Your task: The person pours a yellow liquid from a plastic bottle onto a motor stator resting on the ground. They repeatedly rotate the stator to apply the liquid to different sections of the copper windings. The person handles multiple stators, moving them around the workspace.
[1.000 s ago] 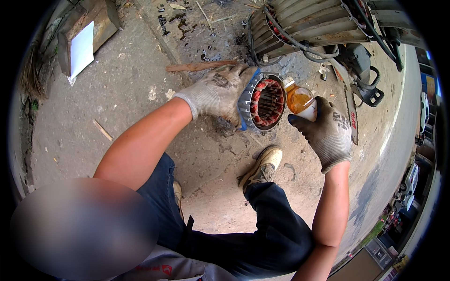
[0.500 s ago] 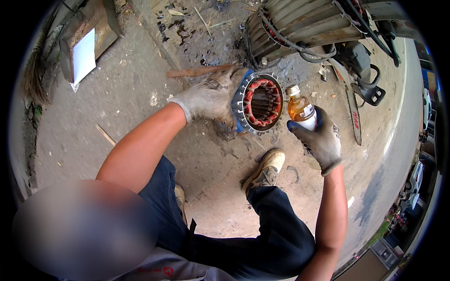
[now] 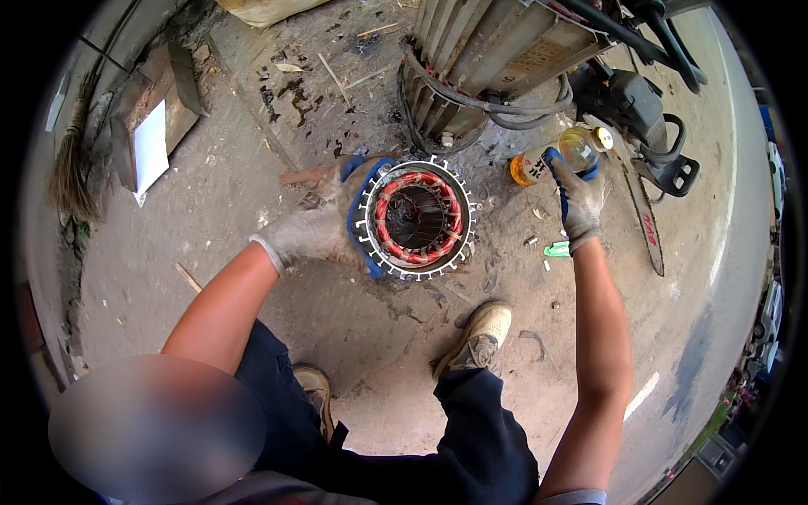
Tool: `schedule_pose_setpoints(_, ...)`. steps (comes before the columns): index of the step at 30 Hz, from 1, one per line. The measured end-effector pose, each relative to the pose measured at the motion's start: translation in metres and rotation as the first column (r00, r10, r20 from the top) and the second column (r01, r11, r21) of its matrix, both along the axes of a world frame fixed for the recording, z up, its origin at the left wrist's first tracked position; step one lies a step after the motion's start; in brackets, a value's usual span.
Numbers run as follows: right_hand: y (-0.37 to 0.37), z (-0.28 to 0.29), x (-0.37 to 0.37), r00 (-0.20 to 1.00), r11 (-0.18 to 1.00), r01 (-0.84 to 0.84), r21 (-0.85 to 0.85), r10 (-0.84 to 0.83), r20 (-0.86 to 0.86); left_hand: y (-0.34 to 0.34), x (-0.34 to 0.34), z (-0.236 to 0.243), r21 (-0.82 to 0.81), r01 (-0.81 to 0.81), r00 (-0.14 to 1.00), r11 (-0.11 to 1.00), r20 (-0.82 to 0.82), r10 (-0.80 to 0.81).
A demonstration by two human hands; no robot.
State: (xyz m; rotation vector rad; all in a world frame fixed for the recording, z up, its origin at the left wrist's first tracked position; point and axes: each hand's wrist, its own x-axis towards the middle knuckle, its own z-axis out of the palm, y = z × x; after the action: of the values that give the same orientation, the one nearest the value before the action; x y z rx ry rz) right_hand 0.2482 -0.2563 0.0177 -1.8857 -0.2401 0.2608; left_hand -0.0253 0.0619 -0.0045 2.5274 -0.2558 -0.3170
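Note:
A motor stator (image 3: 465, 189), ring-shaped with red-wrapped windings and short pegs round its rim, has its open end facing up toward me. Around its left side curls my left hand (image 3: 316, 227) in a grey and blue work glove, closed on it. My right hand (image 3: 581, 198), gloved alike, grips a clear bottle (image 3: 539, 166) to the right of the stator and apart from it. The bottle lies tilted, its amber liquid at the left end and its neck pointing right, away from the stator. Whether the pale piece at its mouth is a cap, I cannot tell.
A large ribbed metal housing (image 3: 471, 50) with a thick cable (image 3: 539, 118) stands beyond the stator. A chainsaw (image 3: 627, 105) lies at right. A small green object (image 3: 557, 249) is near my right wrist. At far left are a dustpan (image 3: 172, 76), white paper (image 3: 151, 147) and broom (image 3: 71, 181).
The stator has moved left and nearer, turning from facing right to facing up. The bottle has swung away from its rim, its neck now pointing right.

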Motion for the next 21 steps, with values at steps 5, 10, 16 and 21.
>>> schedule_pose_setpoints(5, 0.014, -0.029, 0.014, 1.0, 0.969, 0.025, 0.245, -0.022, -0.015, -0.007, 0.012, 0.052, -0.24, -0.193, 0.977, 0.952, -0.141, 0.162)
schedule_pose_setpoints(10, 0.024, -0.03, 0.016, 0.993, 0.982, 0.012, 0.191, 0.011, -0.121, 0.004, 0.01, 0.057, -0.238, -0.22, 0.961, 0.946, -0.219, 0.169)
schedule_pose_setpoints(16, 0.015, -0.043, 0.025, 0.982, 0.965, -0.013, 0.261, 0.061, -0.177, 0.012, -0.006, 0.034, -0.177, -0.168, 0.971, 0.97, -0.199, 0.131)
schedule_pose_setpoints(21, 0.009, -0.043, 0.029, 0.987, 0.991, -0.083, 0.103, 0.096, -0.132, 0.009, -0.004, 0.038, -0.226, -0.22, 0.961, 0.949, -0.217, 0.171)
